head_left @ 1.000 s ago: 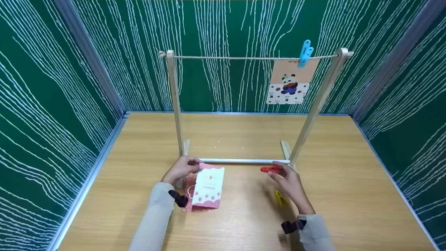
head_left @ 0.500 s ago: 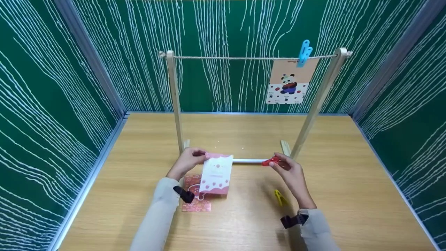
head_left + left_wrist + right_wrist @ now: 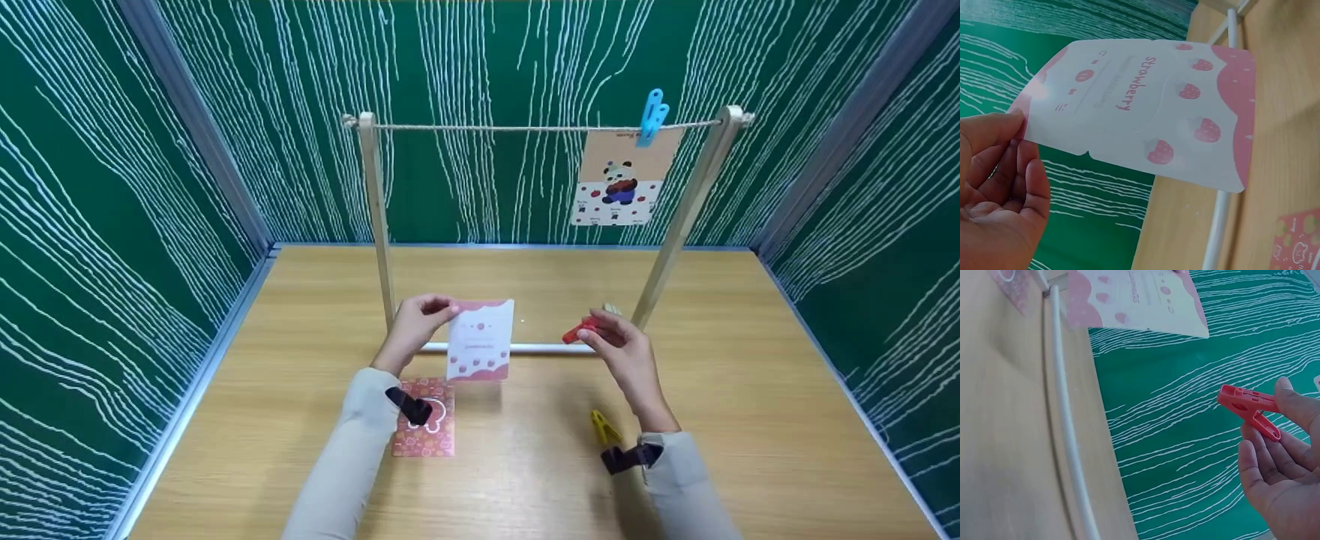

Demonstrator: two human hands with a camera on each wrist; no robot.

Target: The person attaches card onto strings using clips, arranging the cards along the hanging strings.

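Strawberry card (image 3: 480,340) is held above the table (image 3: 525,480), its corner pinched by the left hand (image 3: 412,330), thumb to fingers; the right hand (image 3: 628,364) likewise pinches a red peg (image 3: 1248,405) (a yellow peg (image 3: 599,424) lies below).

A booth-type workstation, three sides were enclosed by green panels (image 3: 450,195) with wavy white lines, grey posts (image 3: 205,135) stood at the rear corners, a wood-grain tabletop (image 3: 247,420) spanned the space between, grey trim (image 3: 192,394) bordered its far and lateral edges.
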